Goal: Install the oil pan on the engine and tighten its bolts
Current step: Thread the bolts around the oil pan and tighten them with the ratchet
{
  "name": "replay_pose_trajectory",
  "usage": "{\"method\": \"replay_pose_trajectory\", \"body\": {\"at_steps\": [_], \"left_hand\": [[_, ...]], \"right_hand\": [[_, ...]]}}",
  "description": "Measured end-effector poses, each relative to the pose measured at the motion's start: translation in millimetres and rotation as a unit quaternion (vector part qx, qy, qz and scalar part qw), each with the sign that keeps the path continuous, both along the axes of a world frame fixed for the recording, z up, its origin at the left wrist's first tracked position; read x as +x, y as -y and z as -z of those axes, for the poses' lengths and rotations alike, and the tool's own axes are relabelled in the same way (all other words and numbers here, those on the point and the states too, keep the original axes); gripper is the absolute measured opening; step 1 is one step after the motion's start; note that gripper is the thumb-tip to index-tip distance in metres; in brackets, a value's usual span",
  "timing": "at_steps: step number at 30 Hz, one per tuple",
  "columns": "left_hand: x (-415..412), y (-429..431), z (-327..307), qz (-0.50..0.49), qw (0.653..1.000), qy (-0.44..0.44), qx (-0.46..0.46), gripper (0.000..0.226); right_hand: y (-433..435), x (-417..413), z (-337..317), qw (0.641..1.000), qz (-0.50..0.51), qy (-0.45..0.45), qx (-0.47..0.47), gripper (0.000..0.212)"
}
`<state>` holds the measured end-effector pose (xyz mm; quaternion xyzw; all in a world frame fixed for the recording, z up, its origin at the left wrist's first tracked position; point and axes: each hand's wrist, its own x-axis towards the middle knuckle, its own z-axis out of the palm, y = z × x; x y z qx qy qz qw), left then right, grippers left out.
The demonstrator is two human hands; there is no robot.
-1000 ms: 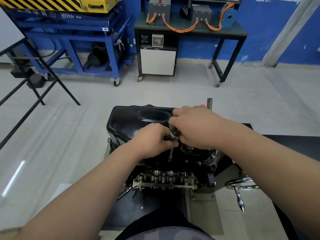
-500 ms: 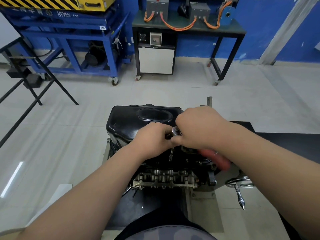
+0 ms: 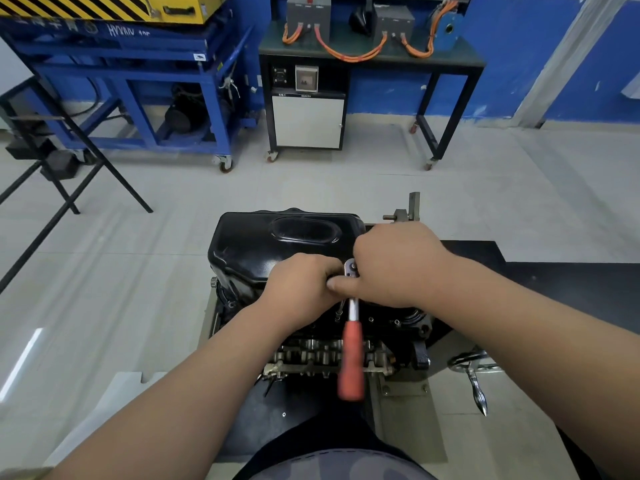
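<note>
Just beyond left grip (image 3: pixel 301 285), oil pan (image 3: pixel 277 244)

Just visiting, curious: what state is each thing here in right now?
oil pan, sitting on top of the engine.
engine, mounted on the stand.
ratchet, head between both hands, red handle pointing toward the person.
left hand, curled round the ratchet's shaft.
right hand, gripping the ratchet's head.

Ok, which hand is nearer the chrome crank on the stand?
Right. The right hand is above-left of the crank; the left hand is farther left, across the ratchet.
</note>
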<state>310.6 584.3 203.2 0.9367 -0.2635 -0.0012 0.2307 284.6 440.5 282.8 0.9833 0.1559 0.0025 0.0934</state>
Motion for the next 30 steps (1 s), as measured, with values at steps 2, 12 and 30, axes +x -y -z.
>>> {"method": "replay_pose_trajectory", "body": {"at_steps": [2,12,30], "left_hand": [[0,0,2,0.001,1.000,0.008,-0.015,0.031],[1,3,0,0.005,0.999,0.004,0.039,0.026],[8,1,-9,0.056,0.997,-0.040,0.035,0.038]], "right_hand": [[-1,-2,2,1.000,0.008,-0.005,0.011,0.047],[-1,0,3,1.000,0.006,-0.012,0.014,0.048],[6,13,0,0.994,-0.110,-0.013,-0.026,0.019]]}}
